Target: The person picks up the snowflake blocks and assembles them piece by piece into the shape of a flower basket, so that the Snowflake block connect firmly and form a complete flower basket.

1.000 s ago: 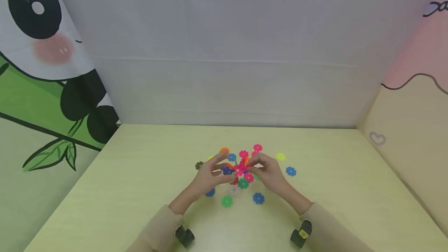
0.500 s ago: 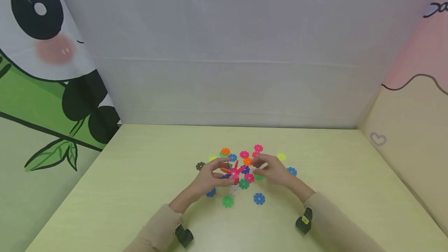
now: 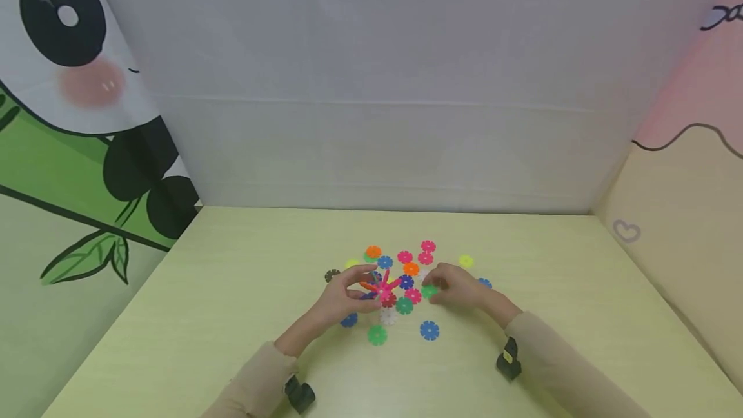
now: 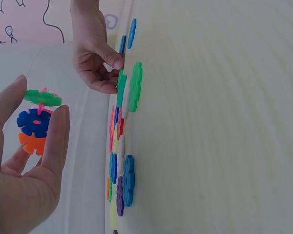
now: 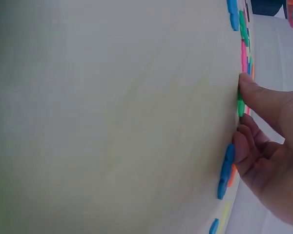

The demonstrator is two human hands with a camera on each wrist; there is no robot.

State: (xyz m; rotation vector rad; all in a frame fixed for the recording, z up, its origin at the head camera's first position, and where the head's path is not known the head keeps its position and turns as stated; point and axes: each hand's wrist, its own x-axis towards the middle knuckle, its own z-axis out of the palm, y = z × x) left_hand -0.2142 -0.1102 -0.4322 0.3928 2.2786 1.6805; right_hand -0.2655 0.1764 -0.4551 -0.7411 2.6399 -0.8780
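My left hand [image 3: 344, 297] holds up a cluster of joined plastic snowflake discs [image 3: 383, 289] between thumb and fingers. In the left wrist view the cluster shows a green disc [image 4: 43, 97], a dark blue disc [image 4: 34, 122], an orange disc [image 4: 33, 143] and pink parts. My right hand [image 3: 458, 286] is down at the table on the right side of the loose discs. Its thumb and fingertips lie at opposite edges of a flat green snowflake disc [image 3: 429, 291], pinching it. In the right wrist view the thumb partly covers this green disc [image 5: 240, 103].
Several loose snowflake discs lie on the pale table [image 3: 232, 340], among them a green one [image 3: 377, 335] and a blue one [image 3: 429, 330] in front. A yellow disc [image 3: 466, 261] lies farther right. A white wall sheet [image 3: 371, 115] stands behind the table.
My right hand has left the cluster, moved right and lowered to the green disc on the table. My left hand has drawn the cluster slightly left.
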